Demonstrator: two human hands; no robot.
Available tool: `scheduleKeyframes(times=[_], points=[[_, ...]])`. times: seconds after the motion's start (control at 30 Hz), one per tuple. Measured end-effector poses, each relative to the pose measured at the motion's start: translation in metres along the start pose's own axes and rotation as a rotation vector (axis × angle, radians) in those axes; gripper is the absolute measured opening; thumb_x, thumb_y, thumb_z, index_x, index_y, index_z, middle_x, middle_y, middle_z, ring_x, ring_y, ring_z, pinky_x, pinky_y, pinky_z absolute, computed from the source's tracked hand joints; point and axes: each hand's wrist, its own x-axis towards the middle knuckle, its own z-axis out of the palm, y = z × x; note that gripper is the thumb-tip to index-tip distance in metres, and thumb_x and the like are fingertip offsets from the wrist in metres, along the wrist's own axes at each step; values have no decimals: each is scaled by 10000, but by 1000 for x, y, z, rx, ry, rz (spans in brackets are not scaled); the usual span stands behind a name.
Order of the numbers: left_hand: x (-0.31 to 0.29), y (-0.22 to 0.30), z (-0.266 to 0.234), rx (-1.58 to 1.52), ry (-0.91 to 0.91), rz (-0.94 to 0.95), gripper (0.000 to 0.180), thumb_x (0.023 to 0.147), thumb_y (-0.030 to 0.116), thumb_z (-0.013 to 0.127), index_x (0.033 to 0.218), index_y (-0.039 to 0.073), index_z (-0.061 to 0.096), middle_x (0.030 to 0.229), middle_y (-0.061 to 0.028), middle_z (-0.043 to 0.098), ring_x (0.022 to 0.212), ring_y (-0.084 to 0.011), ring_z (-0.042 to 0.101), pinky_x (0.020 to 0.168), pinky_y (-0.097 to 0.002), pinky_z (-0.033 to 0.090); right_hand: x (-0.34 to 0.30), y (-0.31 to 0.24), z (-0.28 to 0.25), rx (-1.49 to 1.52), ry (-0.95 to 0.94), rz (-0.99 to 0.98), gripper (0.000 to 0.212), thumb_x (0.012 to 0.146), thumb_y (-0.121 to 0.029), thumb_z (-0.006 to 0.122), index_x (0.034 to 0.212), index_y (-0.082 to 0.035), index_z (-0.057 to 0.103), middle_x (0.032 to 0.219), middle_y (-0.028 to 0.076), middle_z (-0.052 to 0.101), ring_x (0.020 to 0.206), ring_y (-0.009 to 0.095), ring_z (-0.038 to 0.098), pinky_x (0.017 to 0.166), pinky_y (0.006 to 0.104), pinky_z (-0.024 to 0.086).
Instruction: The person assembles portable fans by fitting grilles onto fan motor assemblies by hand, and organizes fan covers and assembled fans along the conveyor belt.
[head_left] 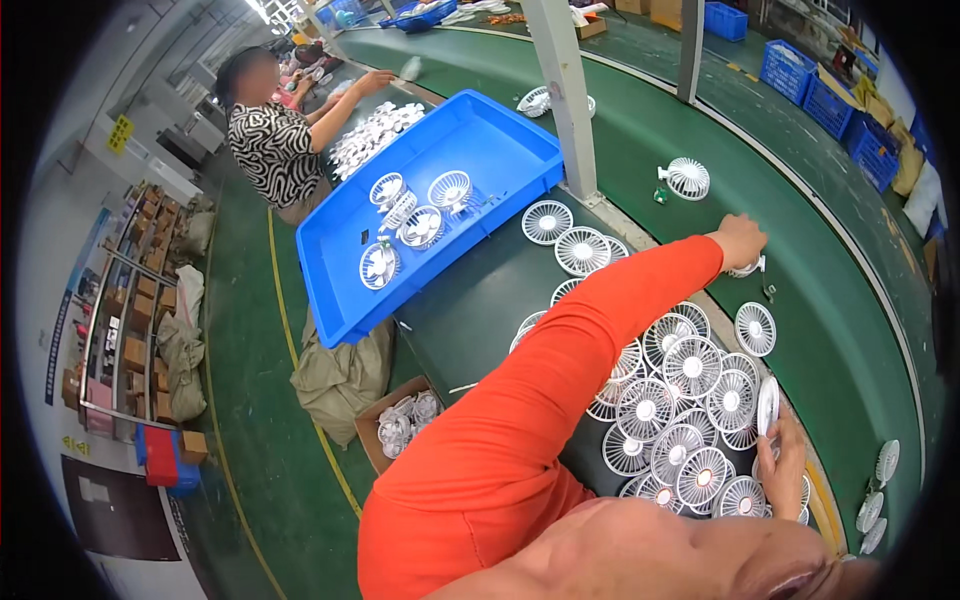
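Note:
My left hand (738, 242), at the end of an orange sleeve, reaches across to the green conveyor belt (835, 320). Its fingers are curled over a white fan head (747, 268), which they mostly hide. Lower down, my right hand (785, 465) grips a round white fan grille (767, 405), turned edge-on between thumb and fingers. Beside it a heap of white fan grilles (692, 367) covers the green worktable. On the belt lie a loose grille (755, 329) and a fan head with a small green part (687, 178).
A blue tray (335, 310) with several fan heads sits at the table's left. Below stands a carton (372, 425) of white parts. A grey post (565, 110) rises beside the belt. A co-worker (275, 140) sits beyond, by a white pile (375, 137).

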Motion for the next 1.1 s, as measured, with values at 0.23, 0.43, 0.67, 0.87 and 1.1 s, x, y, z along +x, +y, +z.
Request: scheduleKeyframes(times=[0.23, 0.43, 0.67, 0.87, 1.1], points=[[-76, -6, -31, -408, 339, -125, 245, 863, 247, 625, 914, 27, 530, 789, -176, 649, 784, -381, 636, 668, -479, 488, 0, -23, -5, 119, 29, 18, 135, 865, -92, 534, 881, 21, 462, 1096, 235, 599, 904, 379, 547, 842, 416, 425], [-139, 34, -39, -1247, 480, -219, 319, 916, 249, 617, 1067, -27, 568, 865, -72, 650, 802, -102, 582, 691, -290, 478, 5, 2, -4, 514, 297, -6, 272, 980, -208, 470, 760, -51, 432, 703, -40, 334, 646, 63, 270, 555, 254, 223], [-193, 98, -25, -2383, 100, -241, 359, 952, 274, 589, 1187, 30, 469, 1080, -79, 614, 968, -143, 624, 813, -317, 544, 39, -50, 22, 1088, 240, 19, 183, 969, -198, 469, 888, -51, 541, 809, -31, 500, 724, 55, 466, 635, 215, 391], [-210, 108, -26, -2529, -40, -243, 434, 945, 171, 583, 1331, 47, 430, 1228, -104, 581, 1111, -209, 604, 942, -396, 525, 55, -79, 24, 258, 318, -85, 241, 968, -151, 458, 786, 8, 449, 679, 68, 447, 640, 146, 417, 593, 314, 376], [-215, 96, -35, -2553, 98, -293, 372, 944, 143, 569, 1299, 90, 473, 1194, -82, 591, 1053, -197, 625, 874, -381, 552, 68, -127, 21, -199, 347, -482, 612, 811, -82, 636, 1384, -56, 422, 1401, 207, 432, 1236, 388, 476, 999, 430, 424]])
